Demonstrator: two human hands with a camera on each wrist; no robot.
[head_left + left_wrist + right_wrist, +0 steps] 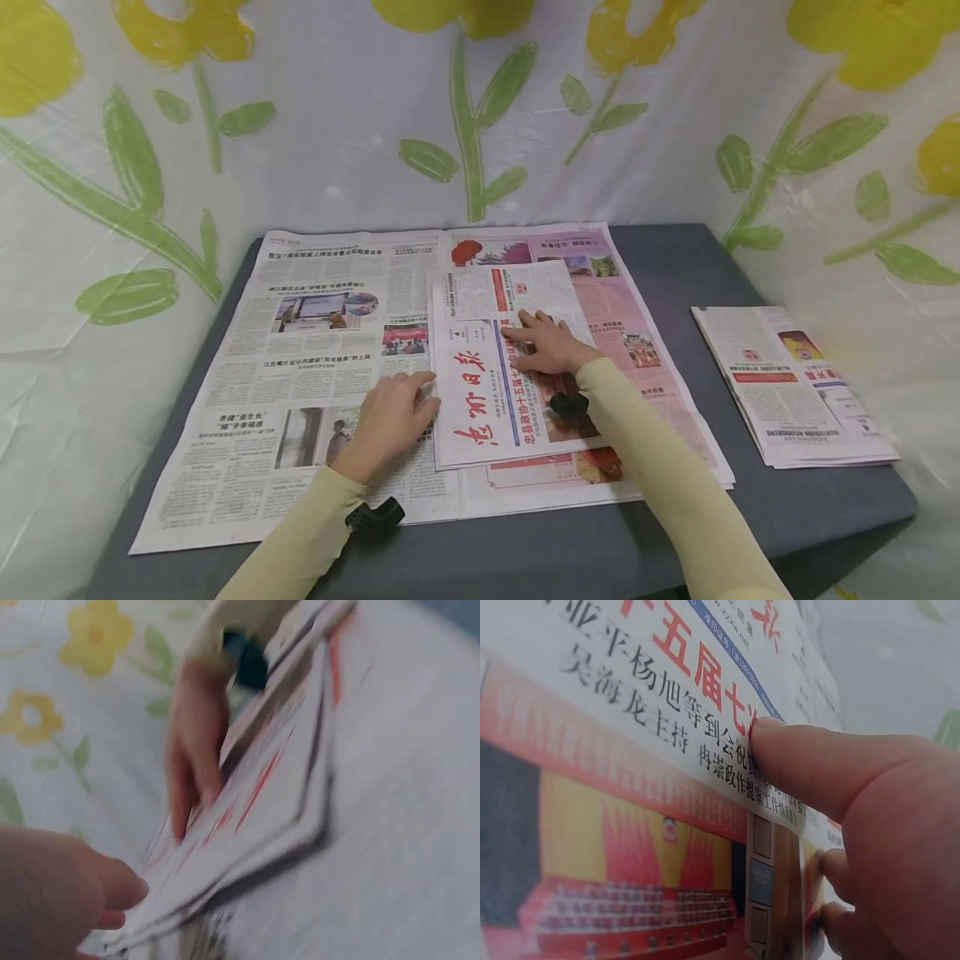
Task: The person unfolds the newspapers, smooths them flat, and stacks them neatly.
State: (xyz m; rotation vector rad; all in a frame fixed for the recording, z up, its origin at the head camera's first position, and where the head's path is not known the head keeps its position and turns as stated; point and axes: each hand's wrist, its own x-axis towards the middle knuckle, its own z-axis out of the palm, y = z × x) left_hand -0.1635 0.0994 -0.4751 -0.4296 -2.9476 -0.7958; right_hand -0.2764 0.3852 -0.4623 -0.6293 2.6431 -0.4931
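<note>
A folded newspaper (472, 417) with large red characters lies on a spread-out newspaper (240, 367), turned sideways. My right hand (553, 343) rests on the folded newspaper with its fingers spread over the print. In the right wrist view, the thumb of my right hand (900, 817) lies on the page above a red-and-yellow photo (637, 862). My left hand (390, 421) is at the folded newspaper's left edge, its fingers loosely bent and nothing plainly held. The left wrist view is blurred; there my left hand (67, 892) is beside the layered edges of the folded newspaper (255, 817).
A second stack of folded newspapers (795, 392) sits at the right side of the dark grey tabletop (675, 283). Behind and at both sides hangs a pale curtain (322, 158) with yellow flowers. Each wrist wears a small black device.
</note>
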